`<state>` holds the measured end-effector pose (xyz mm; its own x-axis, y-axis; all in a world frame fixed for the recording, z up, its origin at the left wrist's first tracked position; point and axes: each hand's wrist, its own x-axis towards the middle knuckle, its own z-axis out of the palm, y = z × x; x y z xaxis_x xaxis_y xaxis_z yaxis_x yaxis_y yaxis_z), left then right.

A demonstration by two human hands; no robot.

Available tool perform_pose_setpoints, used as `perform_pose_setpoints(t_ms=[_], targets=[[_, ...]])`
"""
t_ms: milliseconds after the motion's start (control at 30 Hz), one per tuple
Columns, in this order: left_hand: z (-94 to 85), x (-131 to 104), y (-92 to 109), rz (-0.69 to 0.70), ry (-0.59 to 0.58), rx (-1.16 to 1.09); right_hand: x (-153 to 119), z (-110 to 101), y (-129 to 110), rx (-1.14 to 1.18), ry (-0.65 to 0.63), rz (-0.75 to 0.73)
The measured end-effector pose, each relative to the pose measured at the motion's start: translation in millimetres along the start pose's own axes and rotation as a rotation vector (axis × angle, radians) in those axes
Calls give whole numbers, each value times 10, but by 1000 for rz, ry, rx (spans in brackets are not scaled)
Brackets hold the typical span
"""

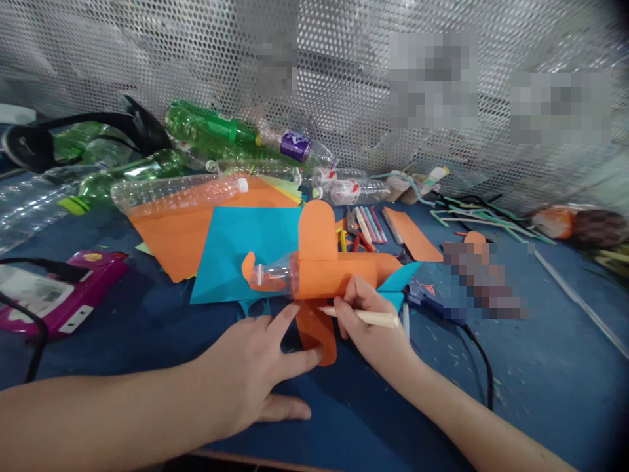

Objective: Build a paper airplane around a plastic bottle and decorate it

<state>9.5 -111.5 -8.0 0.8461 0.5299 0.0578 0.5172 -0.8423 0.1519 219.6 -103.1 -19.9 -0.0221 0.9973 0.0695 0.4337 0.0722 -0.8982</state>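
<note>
A model airplane (339, 278) made from a clear plastic bottle wrapped in orange paper lies across the middle of the table. Its orange wings stick out to the far and near sides, an orange propeller sits at the capped left end, and blue tail fins (399, 280) are at the right. My right hand (371, 314) grips a cream-coloured marker pen (376, 318), its tip by the near wing (319, 337). With fingers spread, my left hand (260, 370) rests at that wing, a fingertip against the bottle's underside and another on the wing.
Blue paper (246, 242) and orange paper (167, 236) lie behind the airplane. Several plastic bottles (211, 128) line the mesh wall. Markers (371, 224) lie beyond the airplane; a blue corded tool (435, 301) is on the right, a magenta device (69, 295) on the left.
</note>
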Motion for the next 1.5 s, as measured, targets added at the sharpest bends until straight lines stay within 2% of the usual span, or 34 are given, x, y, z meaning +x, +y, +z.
perform_pose_setpoints(t_ms=[500, 600, 667, 800, 900, 967, 1033, 1100, 1200, 1367, 1500], targets=[[2, 4, 1, -7, -11, -30, 14, 4, -5, 32, -34, -14], [20, -4, -5, -8, -9, -24, 6, -4, -68, 89, -4, -24], [26, -10, -8, -11, -13, -14, -16, -26, -137, 172, 43, -67], [20, -19, -12, 2, 19, 1, -84, -114, -247, 382, 139, -288], [18, -24, -11, 4, 24, 23, -122, -187, -253, 385, 118, -397], [26, -30, -10, -2, 28, 31, -127, -213, -233, 277, 47, -380], [39, -39, -11, -5, 46, 31, -111, -204, -212, 190, -46, -289], [46, -48, -11, -1, 66, 33, -79, -163, -198, 185, -113, -180], [32, -58, -5, 5, 59, 46, -16, -82, -188, 250, -132, -86], [-7, -66, 9, -26, 31, 51, 46, -30, -169, 317, -130, -78], [47, -76, -4, -10, 84, 18, 34, -34, -148, 301, -173, -89]])
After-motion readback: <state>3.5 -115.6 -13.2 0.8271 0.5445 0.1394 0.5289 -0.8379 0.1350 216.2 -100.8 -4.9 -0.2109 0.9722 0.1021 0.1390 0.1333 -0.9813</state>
